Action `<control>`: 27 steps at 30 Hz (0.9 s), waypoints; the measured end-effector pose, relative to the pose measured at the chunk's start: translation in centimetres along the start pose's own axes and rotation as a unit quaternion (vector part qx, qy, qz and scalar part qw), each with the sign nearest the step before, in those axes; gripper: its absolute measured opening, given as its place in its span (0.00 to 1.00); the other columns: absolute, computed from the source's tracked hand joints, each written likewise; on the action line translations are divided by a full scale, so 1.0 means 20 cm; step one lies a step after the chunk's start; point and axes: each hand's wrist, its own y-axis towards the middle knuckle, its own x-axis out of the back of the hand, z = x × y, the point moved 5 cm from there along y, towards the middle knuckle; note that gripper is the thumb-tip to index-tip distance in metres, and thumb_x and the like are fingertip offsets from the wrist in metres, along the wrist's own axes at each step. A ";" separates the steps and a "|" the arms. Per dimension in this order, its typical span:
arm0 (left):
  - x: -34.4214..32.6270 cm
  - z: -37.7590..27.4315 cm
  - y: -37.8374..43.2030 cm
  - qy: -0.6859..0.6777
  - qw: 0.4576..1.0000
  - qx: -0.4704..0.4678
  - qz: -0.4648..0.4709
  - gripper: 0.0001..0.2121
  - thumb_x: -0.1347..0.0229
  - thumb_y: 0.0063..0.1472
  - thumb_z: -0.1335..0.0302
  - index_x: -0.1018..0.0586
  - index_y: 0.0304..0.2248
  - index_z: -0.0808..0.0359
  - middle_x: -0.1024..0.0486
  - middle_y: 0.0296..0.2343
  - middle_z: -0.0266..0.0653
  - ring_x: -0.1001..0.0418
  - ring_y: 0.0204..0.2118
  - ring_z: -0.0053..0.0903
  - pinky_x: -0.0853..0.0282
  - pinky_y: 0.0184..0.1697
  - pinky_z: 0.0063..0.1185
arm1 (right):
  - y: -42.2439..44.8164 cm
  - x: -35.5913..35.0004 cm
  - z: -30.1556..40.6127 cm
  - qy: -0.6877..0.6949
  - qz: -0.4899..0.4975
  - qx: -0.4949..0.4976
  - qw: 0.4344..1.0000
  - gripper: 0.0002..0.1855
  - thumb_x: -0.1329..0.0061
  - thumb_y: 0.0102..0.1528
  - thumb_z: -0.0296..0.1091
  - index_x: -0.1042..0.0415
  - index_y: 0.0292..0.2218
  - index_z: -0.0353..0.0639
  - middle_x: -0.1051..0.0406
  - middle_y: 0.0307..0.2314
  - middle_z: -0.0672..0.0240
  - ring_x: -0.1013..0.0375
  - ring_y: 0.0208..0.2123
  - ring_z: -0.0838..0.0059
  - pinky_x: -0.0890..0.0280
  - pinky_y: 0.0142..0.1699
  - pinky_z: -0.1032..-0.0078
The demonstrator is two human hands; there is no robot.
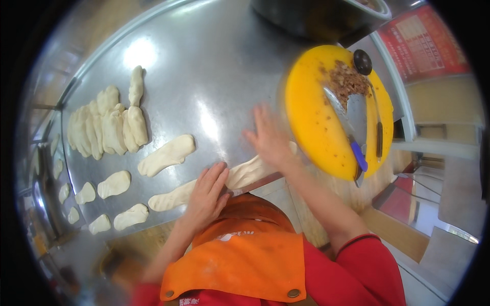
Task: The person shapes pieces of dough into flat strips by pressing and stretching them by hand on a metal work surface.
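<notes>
A long flattened strip of dough (pixel 245 174) lies along the near edge of the metal table (pixel 229 76). My left hand (pixel 208 191) rests palm down on it, fingers slightly apart. Over the strip's right part is my right hand (pixel 270 139), blurred, its fingers spread and nothing seen in them. Beyond my left hand lies a shorter flat dough piece (pixel 166 155). Several smaller flattened pieces, one of them an oval piece (pixel 114 184), lie at the left. Farther back, dough rolls (pixel 107 126) are packed side by side.
At the right, a round yellow cutting board (pixel 317 118) holds chopped meat (pixel 346 80), a black ladle (pixel 362 62), a knife with a blue handle (pixel 359 156) and a wide blade (pixel 357 114). A large dark pot (pixel 306 19) stands at the back.
</notes>
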 end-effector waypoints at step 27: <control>0.52 0.62 -0.15 0.074 0.938 0.251 -0.228 0.31 0.47 0.49 0.81 0.41 0.54 0.73 0.42 0.53 0.54 0.41 0.53 0.47 0.44 0.55 0.31 | 0.68 -0.61 1.07 0.459 0.088 0.000 0.884 0.24 0.49 0.50 0.37 0.34 0.47 0.35 0.30 0.41 0.55 0.29 0.43 0.64 0.35 0.46 0.72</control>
